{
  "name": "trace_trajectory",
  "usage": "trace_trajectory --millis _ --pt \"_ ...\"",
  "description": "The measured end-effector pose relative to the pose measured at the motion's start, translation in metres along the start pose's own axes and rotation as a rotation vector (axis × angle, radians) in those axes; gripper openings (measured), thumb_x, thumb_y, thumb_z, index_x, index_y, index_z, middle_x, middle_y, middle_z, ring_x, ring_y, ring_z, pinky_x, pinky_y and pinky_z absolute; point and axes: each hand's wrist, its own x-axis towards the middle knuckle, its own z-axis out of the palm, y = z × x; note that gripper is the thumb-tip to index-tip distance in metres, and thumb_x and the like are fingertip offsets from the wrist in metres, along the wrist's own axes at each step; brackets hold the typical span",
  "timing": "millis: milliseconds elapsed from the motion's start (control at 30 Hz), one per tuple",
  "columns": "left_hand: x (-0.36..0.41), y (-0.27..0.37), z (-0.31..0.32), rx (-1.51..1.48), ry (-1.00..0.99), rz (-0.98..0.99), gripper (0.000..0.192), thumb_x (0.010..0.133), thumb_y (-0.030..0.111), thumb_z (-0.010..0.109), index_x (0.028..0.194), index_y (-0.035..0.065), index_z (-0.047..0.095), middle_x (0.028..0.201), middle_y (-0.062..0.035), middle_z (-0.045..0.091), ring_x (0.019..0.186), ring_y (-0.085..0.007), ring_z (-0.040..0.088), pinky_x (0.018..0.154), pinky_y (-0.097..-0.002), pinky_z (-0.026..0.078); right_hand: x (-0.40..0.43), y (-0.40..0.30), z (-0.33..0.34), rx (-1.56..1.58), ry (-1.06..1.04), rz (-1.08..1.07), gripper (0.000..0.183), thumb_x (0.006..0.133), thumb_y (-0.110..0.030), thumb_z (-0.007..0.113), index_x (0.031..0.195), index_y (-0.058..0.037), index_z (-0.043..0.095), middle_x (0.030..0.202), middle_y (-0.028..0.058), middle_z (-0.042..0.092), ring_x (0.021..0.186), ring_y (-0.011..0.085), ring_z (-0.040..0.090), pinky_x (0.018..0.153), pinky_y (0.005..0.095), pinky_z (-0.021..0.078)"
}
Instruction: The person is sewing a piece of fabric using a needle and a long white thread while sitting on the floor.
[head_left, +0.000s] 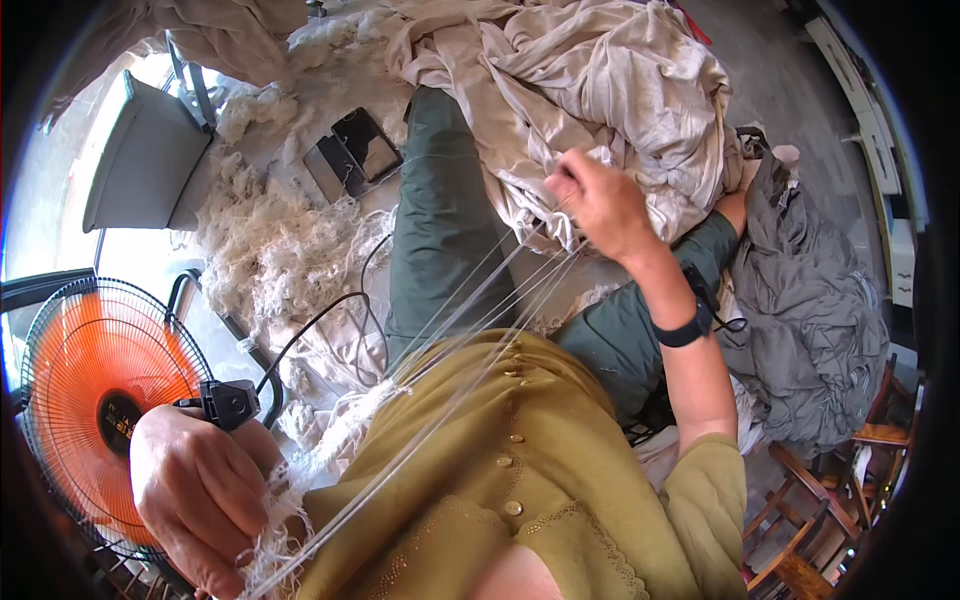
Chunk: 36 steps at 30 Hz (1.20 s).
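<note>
My left hand (199, 495), at the lower left, is closed around a bundle of frayed white threads (281, 547). From there, several long pale strands (450, 401) stretch taut across my lap to the edge of a large heap of cream cloth (585, 90). Over that edge hovers my right hand (609, 206), slightly blurred, with its fingers curled. Whether it grips any cloth or thread is hidden by its own fingers. A black strap (682, 326) circles the right wrist, and a small black device (229, 403) sits on the left one.
An orange-bladed fan (105, 405) stands close beside my left hand. Fluffy loose thread (262, 247) covers the floor at left, around a phone (366, 142) with an opened case. A black cable (319, 304) crosses there. Grey cloth (806, 315) and wooden stools (806, 517) are at right.
</note>
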Motion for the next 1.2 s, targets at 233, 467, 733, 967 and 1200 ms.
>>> trace_trajectory --millis 233,467,733,967,1200 --pt "0.017 0.005 -0.011 0.033 -0.199 -0.014 0.016 0.086 0.004 0.043 0.08 0.0007 0.057 0.071 -0.0061 0.051 0.066 -0.0158 0.053 0.05 -0.0241 0.039 0.007 0.023 0.047 -0.113 -0.117 -0.142 0.028 0.081 -0.034 0.055 0.085 -0.0063 0.051 0.075 0.0132 0.06 0.071 0.0344 0.057 0.059 0.043 0.0425" --pt "0.006 0.016 -0.008 0.014 -0.174 -0.029 0.016 0.086 0.005 0.044 0.075 0.0025 0.056 0.075 -0.0064 0.053 0.068 -0.017 0.055 0.053 -0.024 0.043 -0.017 0.02 0.05 -0.228 -0.178 -0.274 0.023 0.076 -0.027 0.061 0.079 -0.0066 0.05 0.072 0.011 0.057 0.068 0.0315 0.057 0.057 0.0411 0.0429" --pt "0.003 0.014 -0.01 -0.029 -0.133 0.034 0.015 0.086 0.007 0.045 0.077 0.0023 0.057 0.076 -0.007 0.054 0.069 -0.0179 0.056 0.054 -0.0242 0.044 -0.01 0.018 0.067 -0.34 -0.105 -0.295 0.022 0.074 -0.025 0.064 0.078 -0.006 0.052 0.065 0.0094 0.056 0.06 0.0289 0.058 0.05 0.0399 0.0435" --pt "-0.012 0.02 -0.005 -0.149 0.088 0.241 0.014 0.086 0.008 0.046 0.078 0.0021 0.057 0.077 -0.0076 0.055 0.07 -0.0186 0.056 0.055 -0.0243 0.045 -0.014 -0.03 0.026 0.402 -0.152 -0.116 0.036 0.079 -0.035 0.063 0.094 -0.0025 0.058 0.095 0.0116 0.062 0.085 0.024 0.062 0.071 0.0316 0.048" --pt "-0.163 0.045 -0.081 0.068 1.549 0.562 0.019 0.09 0.017 0.049 0.102 0.005 0.057 0.086 -0.003 0.056 0.067 -0.0118 0.055 0.066 -0.0248 0.047 -0.092 0.004 0.02 0.481 -0.031 -0.004 0.015 0.079 -0.016 0.062 0.078 -0.0013 0.06 0.067 0.0103 0.06 0.057 0.0153 0.058 0.054 0.0256 0.0448"
